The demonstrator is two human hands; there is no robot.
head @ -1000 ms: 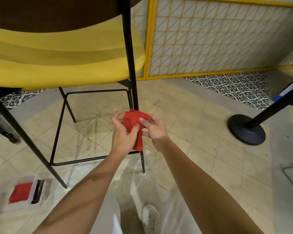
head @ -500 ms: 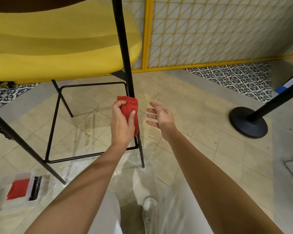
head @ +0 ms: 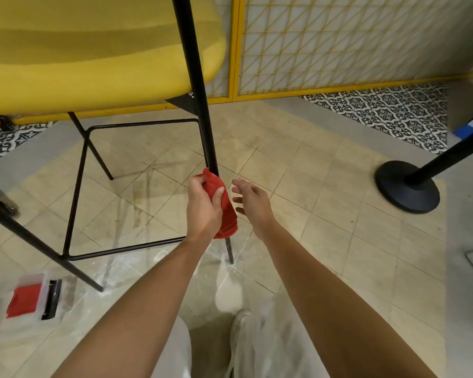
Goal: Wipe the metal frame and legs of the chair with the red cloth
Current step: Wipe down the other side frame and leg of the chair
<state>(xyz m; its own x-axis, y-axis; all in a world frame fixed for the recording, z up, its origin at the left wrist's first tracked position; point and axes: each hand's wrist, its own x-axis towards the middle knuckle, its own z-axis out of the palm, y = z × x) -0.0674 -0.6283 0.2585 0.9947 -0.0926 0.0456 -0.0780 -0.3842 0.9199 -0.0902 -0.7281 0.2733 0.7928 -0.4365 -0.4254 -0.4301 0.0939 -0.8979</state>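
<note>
A tall chair with a yellow seat (head: 93,50) stands on thin black metal legs joined by a footrest frame (head: 137,124). My left hand (head: 204,208) grips the red cloth (head: 224,203), wrapped around the lower part of the near right leg (head: 200,99). The cloth hangs down over the leg to just above the lower crossbar. My right hand (head: 253,199) hovers just right of the cloth, fingers relaxed and spread, holding nothing.
A clear plastic box (head: 30,298) with a red item and a black item lies on the tiled floor at the lower left. A black stanchion base (head: 407,186) stands to the right. A yellow-framed lattice screen (head: 339,45) runs behind the chair. My shoe (head: 230,296) is near the leg's foot.
My right hand let go of the cloth and drew off to the right. My left hand now holds the cloth alone against the leg.
</note>
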